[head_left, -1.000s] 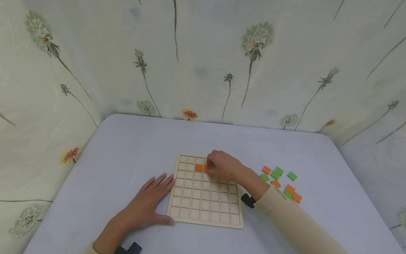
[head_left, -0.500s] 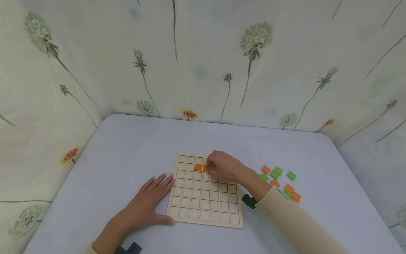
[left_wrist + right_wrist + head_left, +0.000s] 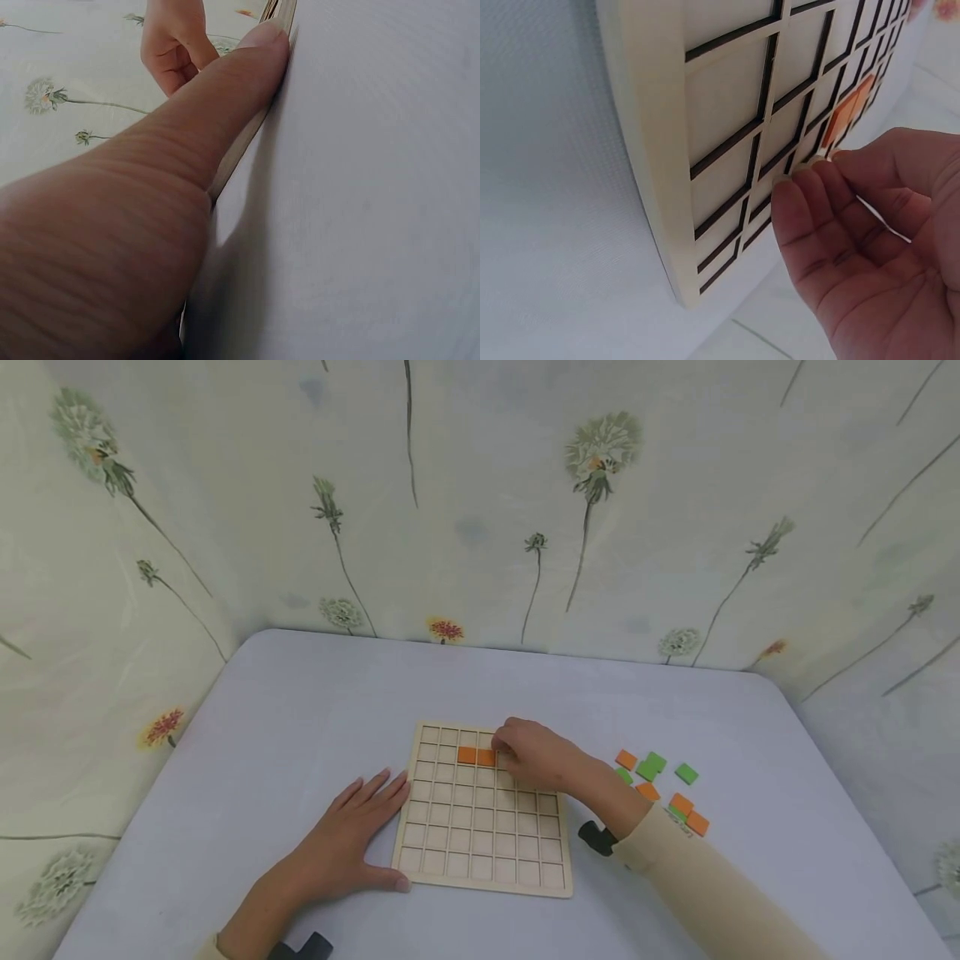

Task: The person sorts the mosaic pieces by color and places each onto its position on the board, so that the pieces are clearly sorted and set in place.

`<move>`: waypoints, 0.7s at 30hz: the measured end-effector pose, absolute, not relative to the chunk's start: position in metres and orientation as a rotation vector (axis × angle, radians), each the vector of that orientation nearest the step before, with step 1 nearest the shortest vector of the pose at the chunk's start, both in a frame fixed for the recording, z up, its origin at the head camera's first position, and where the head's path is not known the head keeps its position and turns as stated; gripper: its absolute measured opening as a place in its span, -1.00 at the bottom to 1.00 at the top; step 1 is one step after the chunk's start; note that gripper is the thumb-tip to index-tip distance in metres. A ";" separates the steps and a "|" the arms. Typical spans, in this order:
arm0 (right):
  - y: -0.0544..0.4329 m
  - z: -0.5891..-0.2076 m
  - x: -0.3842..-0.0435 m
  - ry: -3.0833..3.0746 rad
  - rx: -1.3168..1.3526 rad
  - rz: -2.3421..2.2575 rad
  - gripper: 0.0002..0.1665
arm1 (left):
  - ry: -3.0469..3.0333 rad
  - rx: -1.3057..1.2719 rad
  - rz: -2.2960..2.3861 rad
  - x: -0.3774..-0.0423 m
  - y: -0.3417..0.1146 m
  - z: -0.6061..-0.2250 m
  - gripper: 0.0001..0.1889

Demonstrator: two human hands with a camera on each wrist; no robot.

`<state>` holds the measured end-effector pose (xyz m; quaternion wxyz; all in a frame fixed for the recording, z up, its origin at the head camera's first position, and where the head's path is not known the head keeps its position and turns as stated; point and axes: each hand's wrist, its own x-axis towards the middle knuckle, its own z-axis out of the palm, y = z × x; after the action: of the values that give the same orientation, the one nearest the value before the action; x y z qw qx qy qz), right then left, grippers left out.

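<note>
A square wooden grid board (image 3: 483, 890) lies on the table, divided into many shallow cells. Two orange square tiles (image 3: 476, 757) sit side by side in its second row from the far edge. My left hand (image 3: 348, 839) rests along the board's left side, fingers spread; the thumb (image 3: 247, 64) lies at its front corner. Over the far part of the board, my right hand (image 3: 536, 756) has loosely bent fingers, with thumb and fingertips just right of the tiles. No tile shows between those fingertips (image 3: 802, 176) in the right wrist view.
Several loose green tiles (image 3: 686, 773) and orange tiles (image 3: 697, 823) lie on the white table (image 3: 337, 693) right of the board, some overlapping. My right forearm (image 3: 697, 868) reaches in just in front of them. A floral-patterned backdrop (image 3: 450, 527) rises behind the table.
My right thumb and fingertips have drawn slightly right, off the second orange tile, which stays in its cell. My left hand keeps its place beside the board.
</note>
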<state>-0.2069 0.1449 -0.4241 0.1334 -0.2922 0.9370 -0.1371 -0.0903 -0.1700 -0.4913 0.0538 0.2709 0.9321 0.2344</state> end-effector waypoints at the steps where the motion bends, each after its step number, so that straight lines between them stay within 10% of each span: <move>1: 0.146 -0.424 -0.206 2.719 -0.854 -0.398 -0.71 | 2.832 0.822 0.713 -0.090 -0.170 -0.491 0.31; 21: 0.164 -0.417 -0.199 2.706 -0.831 -0.423 -0.68 | 2.815 0.795 0.718 -0.090 -0.168 -0.488 0.30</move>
<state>-0.1987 0.1635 -0.4168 0.1393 -0.2875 0.9362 -0.1465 -0.0900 -0.1682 -0.4877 0.0649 0.2634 0.9327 0.2378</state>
